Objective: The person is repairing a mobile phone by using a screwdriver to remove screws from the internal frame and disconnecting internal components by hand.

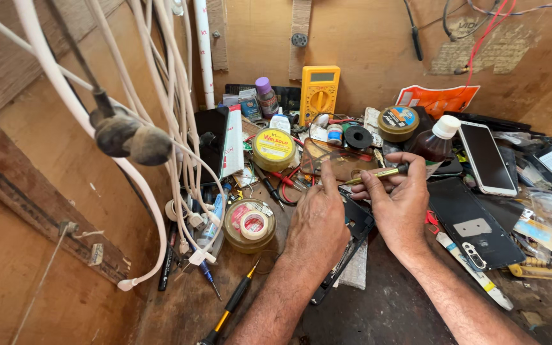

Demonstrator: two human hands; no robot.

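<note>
Left hand (pixel 317 220) pressed flat on a dark phone frame (pixel 352 233), index finger stretched forward, nothing gripped; right hand (pixel 398 201) pinched around a gold-handled tool (pixel 378 174), tip pointing left toward the left index finger; frame lying on the cluttered bench (pixel 391 306), between and under both hands, partly hidden; just left, a round tin (pixel 249 225) with tape rolls; behind, a yellow tin (pixel 273 148) and yellow multimeter (pixel 319 92); right, a brown bottle (pixel 436 142), a white phone (pixel 485 158); white cables (pixel 180 128) hanging at left.
</note>
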